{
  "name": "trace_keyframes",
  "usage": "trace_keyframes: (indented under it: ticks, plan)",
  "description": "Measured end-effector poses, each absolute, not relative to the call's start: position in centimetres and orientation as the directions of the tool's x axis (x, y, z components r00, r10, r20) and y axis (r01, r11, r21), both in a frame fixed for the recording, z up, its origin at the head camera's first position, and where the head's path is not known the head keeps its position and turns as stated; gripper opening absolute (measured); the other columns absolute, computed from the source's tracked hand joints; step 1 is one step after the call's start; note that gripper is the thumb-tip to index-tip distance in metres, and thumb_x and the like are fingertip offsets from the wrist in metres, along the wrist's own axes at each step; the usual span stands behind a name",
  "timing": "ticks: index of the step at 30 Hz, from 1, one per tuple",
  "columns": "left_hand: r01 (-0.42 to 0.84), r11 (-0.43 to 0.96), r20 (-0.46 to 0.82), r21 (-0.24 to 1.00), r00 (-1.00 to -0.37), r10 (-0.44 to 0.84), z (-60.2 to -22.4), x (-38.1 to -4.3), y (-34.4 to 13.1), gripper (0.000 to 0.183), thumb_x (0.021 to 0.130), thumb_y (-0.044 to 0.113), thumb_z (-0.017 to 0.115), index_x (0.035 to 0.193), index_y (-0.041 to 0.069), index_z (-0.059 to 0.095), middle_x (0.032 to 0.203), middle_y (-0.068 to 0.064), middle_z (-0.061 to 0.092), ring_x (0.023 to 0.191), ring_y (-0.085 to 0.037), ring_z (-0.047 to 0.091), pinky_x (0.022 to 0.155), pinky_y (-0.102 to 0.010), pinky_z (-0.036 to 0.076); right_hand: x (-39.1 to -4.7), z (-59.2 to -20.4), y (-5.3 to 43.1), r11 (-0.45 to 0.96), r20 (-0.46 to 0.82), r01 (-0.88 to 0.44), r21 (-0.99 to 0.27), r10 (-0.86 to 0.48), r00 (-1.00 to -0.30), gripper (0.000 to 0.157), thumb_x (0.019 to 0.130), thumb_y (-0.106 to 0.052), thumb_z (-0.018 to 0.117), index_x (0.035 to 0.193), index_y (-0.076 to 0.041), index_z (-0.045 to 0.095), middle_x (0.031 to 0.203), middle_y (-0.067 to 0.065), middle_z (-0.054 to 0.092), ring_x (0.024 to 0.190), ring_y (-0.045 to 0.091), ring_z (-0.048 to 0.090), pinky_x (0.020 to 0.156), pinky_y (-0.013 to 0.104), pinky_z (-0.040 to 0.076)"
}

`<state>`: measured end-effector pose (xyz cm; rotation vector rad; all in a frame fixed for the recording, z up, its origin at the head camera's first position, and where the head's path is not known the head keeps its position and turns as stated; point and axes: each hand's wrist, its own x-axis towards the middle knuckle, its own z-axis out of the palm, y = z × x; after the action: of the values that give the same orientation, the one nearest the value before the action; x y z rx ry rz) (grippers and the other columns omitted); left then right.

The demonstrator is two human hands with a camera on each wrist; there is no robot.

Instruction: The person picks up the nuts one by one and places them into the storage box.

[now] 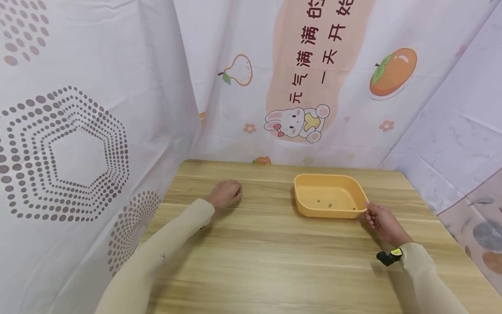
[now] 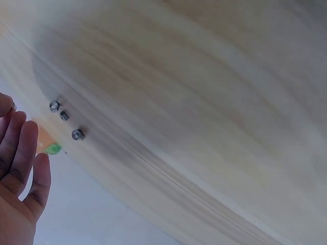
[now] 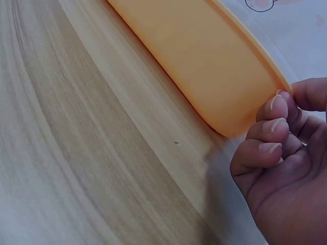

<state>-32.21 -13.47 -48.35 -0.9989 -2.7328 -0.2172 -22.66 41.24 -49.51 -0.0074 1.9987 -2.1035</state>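
Note:
My left hand (image 1: 226,194) is low over the left part of the wooden table, its thumb and forefinger pinched together. At those fingertips a small grey bit of a nut (image 2: 14,107) shows; most of it is hidden. Beside this hand, in the left wrist view, three small metal nuts (image 2: 64,116) lie on the table. My right hand (image 1: 386,224) pinches the near right corner of a yellow-orange plastic tray (image 1: 325,213) between thumb and forefinger, the other fingers curled below the rim. Several small nuts (image 1: 330,205) lie on the tray's floor.
The wooden table (image 1: 270,261) ends at a printed curtain (image 1: 235,113) behind it. Another curtain (image 1: 153,109) hangs close along the left edge, and a pale one (image 1: 443,144) on the right. A black strap with a yellow tag (image 1: 392,255) is on the right wrist.

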Motion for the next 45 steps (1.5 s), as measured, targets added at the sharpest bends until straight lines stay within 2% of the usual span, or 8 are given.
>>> trace_keyframes:
  ticks: [5, 18, 28, 39, 45]
  plan:
    - [0.666, 0.742, 0.272, 0.076, -0.730, 0.627, -48.1, -32.1, -12.8, 0.009, 0.089, 0.013, 0.059, 0.084, 0.012, 0.066, 0.079, 0.004, 0.062, 0.068, -0.008, 0.055, 0.063, -0.025, 0.048, -22.6, -49.4, 41.1, -0.023, -0.170, 0.176, -0.984, -0.164, -0.972, 0.031, 0.104, -0.026, 0.037, 0.086, -0.006, 0.051, 0.069, -0.001, 0.052, 0.056, 0.008, 0.046, 0.049, 0.022, 0.041]
    - [0.681, 0.729, 0.279, 0.069, -0.715, 0.641, -47.7, -32.5, -11.7, 0.010, 0.090, 0.014, 0.058, 0.084, 0.013, 0.066, 0.079, 0.005, 0.063, 0.067, -0.005, 0.056, 0.061, -0.021, 0.048, -22.6, -49.4, 41.0, -0.018, -0.153, 0.158, -0.987, -0.169, -0.974, 0.032, 0.104, -0.026, 0.037, 0.085, -0.006, 0.051, 0.069, -0.002, 0.052, 0.056, 0.007, 0.046, 0.049, 0.022, 0.041]
    - [0.689, 0.723, 0.271, 0.041, -0.704, 0.656, -47.9, -32.8, -10.8, 0.009, 0.091, 0.017, 0.058, 0.086, 0.014, 0.066, 0.081, 0.005, 0.063, 0.070, -0.006, 0.056, 0.063, -0.021, 0.048, -22.3, -48.7, 40.7, -0.065, -0.158, 0.172, -0.983, -0.187, -0.970, 0.030, 0.105, -0.022, 0.036, 0.086, -0.003, 0.051, 0.069, 0.000, 0.053, 0.056, 0.009, 0.046, 0.049, 0.023, 0.041]
    - [0.698, 0.715, 0.260, 0.051, -0.700, 0.665, -47.4, -32.6, -9.4, 0.009, 0.091, 0.017, 0.058, 0.087, 0.014, 0.066, 0.082, 0.004, 0.064, 0.071, -0.008, 0.057, 0.065, -0.023, 0.049, -22.6, -49.6, 41.2, -0.033, -0.141, 0.148, -0.988, -0.165, -0.976, 0.031, 0.104, -0.026, 0.037, 0.086, -0.005, 0.051, 0.069, -0.002, 0.052, 0.055, 0.007, 0.045, 0.048, 0.021, 0.040]
    - [0.703, 0.709, 0.252, 0.049, -0.696, 0.673, -47.5, -32.6, -8.8, 0.010, 0.091, 0.017, 0.057, 0.087, 0.014, 0.065, 0.081, 0.006, 0.062, 0.069, -0.006, 0.056, 0.064, -0.021, 0.047, -22.5, -49.5, 41.2, -0.043, -0.143, 0.153, -0.987, -0.175, -0.974, 0.030, 0.104, -0.027, 0.038, 0.085, -0.006, 0.051, 0.069, -0.002, 0.052, 0.056, 0.007, 0.046, 0.048, 0.022, 0.041]
